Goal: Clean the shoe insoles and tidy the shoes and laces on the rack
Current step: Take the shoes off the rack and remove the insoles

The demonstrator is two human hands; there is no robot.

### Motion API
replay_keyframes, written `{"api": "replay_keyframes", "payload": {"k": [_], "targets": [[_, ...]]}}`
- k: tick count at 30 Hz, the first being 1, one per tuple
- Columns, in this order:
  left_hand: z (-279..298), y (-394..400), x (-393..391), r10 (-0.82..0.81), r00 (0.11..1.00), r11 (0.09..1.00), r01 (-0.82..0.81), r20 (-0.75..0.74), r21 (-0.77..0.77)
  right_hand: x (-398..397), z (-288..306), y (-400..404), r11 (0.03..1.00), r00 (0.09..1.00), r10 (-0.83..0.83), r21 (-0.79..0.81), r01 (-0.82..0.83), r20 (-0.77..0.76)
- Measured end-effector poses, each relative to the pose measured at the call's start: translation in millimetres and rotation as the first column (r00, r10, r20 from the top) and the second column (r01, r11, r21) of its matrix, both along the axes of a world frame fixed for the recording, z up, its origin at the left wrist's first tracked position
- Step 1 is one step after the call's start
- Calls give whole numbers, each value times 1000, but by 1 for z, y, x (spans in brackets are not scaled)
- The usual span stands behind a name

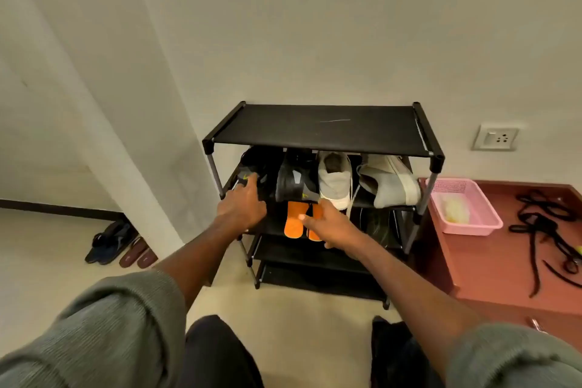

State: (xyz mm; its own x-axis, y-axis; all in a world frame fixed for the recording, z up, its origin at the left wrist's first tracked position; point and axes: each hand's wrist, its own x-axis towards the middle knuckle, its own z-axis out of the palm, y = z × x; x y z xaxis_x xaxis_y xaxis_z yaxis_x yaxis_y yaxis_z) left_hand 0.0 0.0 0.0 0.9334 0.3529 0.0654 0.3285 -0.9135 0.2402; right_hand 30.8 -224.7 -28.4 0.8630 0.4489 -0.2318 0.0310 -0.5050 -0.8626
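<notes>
A black shoe rack (315, 131) stands against the wall. Its second shelf holds two black shoes (294, 183) on the left, then a grey shoe (333, 181) and a second grey-white shoe (392, 186) lying tilted on its side. Orange insoles (294, 219) lie on the shelf below. My left hand (242, 206) reaches to the left black shoe (256, 167), fingers stretched onto its heel. My right hand (330, 225) touches the heel of the other black shoe with its fingertips, thumb out over the orange insoles. Neither hand plainly grips anything.
A pink basket (486, 225) with something pale inside sits on a red-brown ledge (491, 264) right of the rack. Black laces (544, 225) lie tangled on that ledge. Sandals (113, 244) rest on the floor by the left wall. A wall socket (496, 137) is at right.
</notes>
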Motion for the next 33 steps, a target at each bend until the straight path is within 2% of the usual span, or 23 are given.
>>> {"api": "replay_keyframes", "payload": {"k": [4,7,11,15,20,26,31,33], "targets": [[-6,28,31,82,996,997,-82,-30,-4,30,-10,40,987,975,-62,130,91,-211],[-9,43,54,87,996,996,-87,-20,5,51,-19,59,963,953,-128,194,185,-276],[-13,52,78,43,999,999,-42,11,-24,77,-27,74,870,866,-179,336,361,-466],[-11,51,84,60,995,996,-54,81,-65,88,-25,80,822,809,-206,351,448,-550],[-5,30,56,142,983,982,-125,118,-142,78,-7,84,854,859,-174,361,375,-481],[-11,-7,-20,241,958,960,-212,156,-181,23,12,53,913,940,-169,312,263,-295],[-19,-51,-90,306,946,933,-275,109,-234,-34,19,11,956,984,-97,263,133,-147],[-24,-72,-117,332,941,915,-305,62,-264,-57,16,-9,977,994,-93,189,101,-52]]}}
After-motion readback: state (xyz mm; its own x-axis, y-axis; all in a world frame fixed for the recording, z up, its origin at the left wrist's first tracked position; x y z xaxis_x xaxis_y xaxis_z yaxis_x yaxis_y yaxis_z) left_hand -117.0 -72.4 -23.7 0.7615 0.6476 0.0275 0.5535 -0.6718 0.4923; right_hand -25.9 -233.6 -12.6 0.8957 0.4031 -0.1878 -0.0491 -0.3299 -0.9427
